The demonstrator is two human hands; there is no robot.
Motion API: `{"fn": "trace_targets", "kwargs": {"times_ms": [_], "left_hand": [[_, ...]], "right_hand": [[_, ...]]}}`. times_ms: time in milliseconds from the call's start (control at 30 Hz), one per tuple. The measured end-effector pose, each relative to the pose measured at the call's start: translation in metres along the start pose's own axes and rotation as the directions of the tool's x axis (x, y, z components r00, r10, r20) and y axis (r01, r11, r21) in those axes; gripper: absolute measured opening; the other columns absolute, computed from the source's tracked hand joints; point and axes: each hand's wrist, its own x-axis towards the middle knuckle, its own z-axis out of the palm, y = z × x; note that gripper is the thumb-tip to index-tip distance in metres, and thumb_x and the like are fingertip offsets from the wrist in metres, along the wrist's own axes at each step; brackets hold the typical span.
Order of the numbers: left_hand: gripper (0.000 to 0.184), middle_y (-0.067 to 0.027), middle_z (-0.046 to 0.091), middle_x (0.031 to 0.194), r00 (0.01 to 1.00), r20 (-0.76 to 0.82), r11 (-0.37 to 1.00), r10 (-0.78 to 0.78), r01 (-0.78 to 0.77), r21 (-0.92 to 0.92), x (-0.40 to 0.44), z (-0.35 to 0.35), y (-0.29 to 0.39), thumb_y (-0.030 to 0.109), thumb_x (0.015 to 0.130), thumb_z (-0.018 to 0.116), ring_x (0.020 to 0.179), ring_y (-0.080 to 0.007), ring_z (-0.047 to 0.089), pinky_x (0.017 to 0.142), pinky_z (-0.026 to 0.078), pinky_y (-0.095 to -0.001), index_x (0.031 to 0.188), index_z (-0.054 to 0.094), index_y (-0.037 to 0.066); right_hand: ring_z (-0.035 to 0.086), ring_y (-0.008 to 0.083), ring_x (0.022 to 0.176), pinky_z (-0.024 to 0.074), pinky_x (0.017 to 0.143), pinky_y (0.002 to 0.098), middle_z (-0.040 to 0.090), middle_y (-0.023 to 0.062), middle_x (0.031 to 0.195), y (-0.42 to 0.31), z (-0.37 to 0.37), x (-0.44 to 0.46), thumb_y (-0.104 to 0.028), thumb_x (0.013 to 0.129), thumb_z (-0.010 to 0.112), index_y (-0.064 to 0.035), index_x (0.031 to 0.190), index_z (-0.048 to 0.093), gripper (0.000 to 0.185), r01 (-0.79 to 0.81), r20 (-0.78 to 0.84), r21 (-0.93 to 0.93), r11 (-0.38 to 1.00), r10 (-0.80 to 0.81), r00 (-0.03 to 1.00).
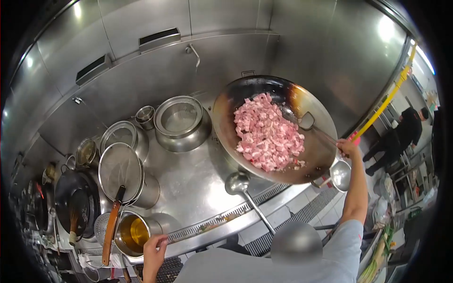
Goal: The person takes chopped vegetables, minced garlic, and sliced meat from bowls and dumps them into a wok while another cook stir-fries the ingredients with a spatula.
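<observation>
In the head view, chopped raw meat (266, 132) lies heaped in a large wok (222, 118). My right hand (348, 148) is closed around the handle of a spatula (307, 121), whose head rests inside the wok at the right of the meat. My left hand (155, 247) is beside a metal pot of yellow oil (138, 231), near the counter's front edge. Its fingers are drawn together, and what they hold, if anything, is too small to tell. A ladle (237, 183) lies in front of the wok with its handle over the counter edge.
A wooden-handled strainer (121, 170) rests over a pot at the left. Lidded pots (179, 117) stand behind. A black wok (75, 193) is at the far left. A metal bowl (340, 175) is by the wok's right rim. Another person (406, 132) stands at the far right.
</observation>
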Motion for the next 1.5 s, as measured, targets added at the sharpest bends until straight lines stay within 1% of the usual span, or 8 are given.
{"fn": "trace_targets", "kwargs": {"times_ms": [133,333,400,733,1067,1233,1367,1500], "left_hand": [[0.015,-0.0137,0.069,0.093,0.996,-0.055,0.997,-0.069,0.070,0.019,-0.007,0.007,0.004,0.004,0.088,0.066,0.084,-0.0247,0.069,0.076,0.054,-0.0322,0.102,0.069,0.000],[0.015,-0.0129,0.069,0.094,0.996,-0.029,0.997,-0.082,0.083,0.008,0.000,0.027,0.010,0.004,0.089,0.064,0.086,-0.0241,0.068,0.076,0.053,-0.0319,0.102,0.069,0.000],[0.016,-0.0125,0.069,0.095,0.996,0.067,0.998,-0.056,0.056,0.001,0.012,0.037,0.023,0.004,0.089,0.064,0.085,-0.0243,0.068,0.076,0.053,-0.0321,0.103,0.069,0.000],[0.015,-0.0114,0.069,0.100,0.928,0.266,0.960,0.260,-0.219,-0.173,0.048,0.048,0.043,0.007,0.091,0.063,0.088,-0.0245,0.067,0.073,0.053,-0.0326,0.105,0.069,0.003],[0.015,-0.0118,0.070,0.097,0.968,0.210,0.991,0.135,-0.129,-0.041,0.011,0.045,-0.002,0.007,0.089,0.066,0.086,-0.0230,0.068,0.073,0.053,-0.0323,0.103,0.069,0.003],[0.014,-0.0124,0.070,0.095,0.998,0.063,0.998,0.004,-0.008,0.060,-0.003,0.044,-0.013,0.006,0.089,0.065,0.082,-0.0255,0.069,0.069,0.054,-0.0334,0.102,0.069,0.003],[0.013,-0.0115,0.070,0.094,0.990,-0.015,0.982,-0.140,0.141,0.129,-0.006,0.040,0.014,0.005,0.088,0.066,0.082,-0.0230,0.069,0.069,0.054,-0.0324,0.101,0.069,0.003],[0.015,-0.0122,0.068,0.094,0.994,0.000,0.975,-0.110,0.108,0.194,0.000,0.051,0.029,0.005,0.088,0.065,0.081,-0.0253,0.068,0.063,0.053,-0.0330,0.102,0.070,0.004]], "right_hand": [[0.041,0.0076,0.042,0.0341,0.037,0.0279,0.049,-0.0029,0.061,-0.057,0.058,0.063,-0.033,0.097,0.059,-0.0258,0.139,0.052,0.043,-0.009,0.157,0.119,0.993,-0.010,0.988],[0.059,0.0162,0.057,0.0521,0.052,0.0419,0.064,0.0069,0.080,-0.123,0.104,0.029,-0.028,0.092,0.062,-0.0166,0.143,0.047,0.054,0.377,0.267,-0.224,0.899,-0.315,0.911],[0.068,0.0285,0.074,0.0554,0.068,0.0455,0.070,0.0187,0.094,-0.085,0.131,0.065,-0.026,0.088,0.064,-0.0125,0.142,0.046,0.059,0.686,0.230,-0.318,0.654,-0.649,0.725],[0.069,0.0409,0.077,0.0556,0.071,0.0515,0.070,0.0218,0.083,-0.074,0.097,-0.180,-0.018,0.087,0.061,-0.0237,0.130,0.059,0.043,0.400,0.034,-0.806,0.437,-0.640,0.767],[0.065,0.0371,0.108,0.0509,0.090,0.0477,0.069,0.0207,0.111,0.006,-0.004,-0.031,-0.027,0.088,0.066,-0.0112,0.122,0.063,0.037,0.225,-0.272,-0.586,0.779,-0.451,0.850],[0.069,0.0303,0.079,0.0550,0.074,0.0439,0.071,0.0175,0.090,0.015,-0.017,0.057,-0.032,0.085,0.073,-0.0054,0.123,0.063,0.047,0.154,-0.191,-0.362,0.919,-0.235,0.953],[0.061,0.0181,0.055,0.0484,0.051,0.0352,0.065,0.0093,0.074,-0.002,0.006,0.119,-0.032,0.080,0.078,-0.0045,0.119,0.066,0.049,0.304,-0.198,-0.220,0.927,-0.348,0.917],[0.067,0.0261,0.075,0.0523,0.068,0.0392,0.070,0.0146,0.087,-0.041,0.087,0.215,-0.029,0.079,0.078,-0.0066,0.122,0.065,0.050,0.703,-0.046,-0.236,0.671,-0.730,0.682]]}}
